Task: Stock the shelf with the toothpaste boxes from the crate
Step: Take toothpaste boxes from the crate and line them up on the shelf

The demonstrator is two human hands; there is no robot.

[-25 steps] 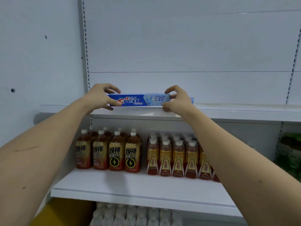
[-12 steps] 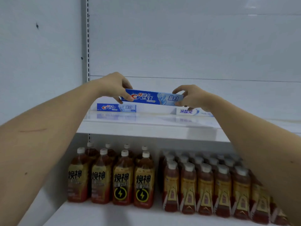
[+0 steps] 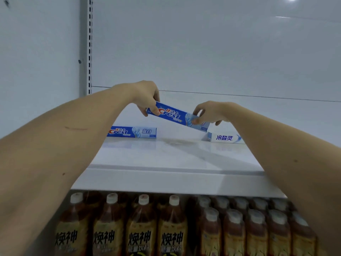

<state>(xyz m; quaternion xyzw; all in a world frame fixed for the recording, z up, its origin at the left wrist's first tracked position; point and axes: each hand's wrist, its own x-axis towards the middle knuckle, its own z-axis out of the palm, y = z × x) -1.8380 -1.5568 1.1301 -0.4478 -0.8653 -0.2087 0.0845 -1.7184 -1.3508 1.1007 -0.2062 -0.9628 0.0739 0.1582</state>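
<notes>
Two hands carry one blue toothpaste box over the shelf, now tilted.

Left to right: the left hand (image 3: 145, 100) pinches the raised end of the held box (image 3: 178, 116); the right hand (image 3: 208, 112) pinches the lower end. Half a second ago the box was nearly level; its right end has since dipped, which suggests set-down is starting. Its long axis runs left-right, sloping down to the right, label facing the camera. It hangs above the shelf (image 3: 175, 154), between a shelved blue box (image 3: 132, 132) and a white box (image 3: 224, 138).
</notes>
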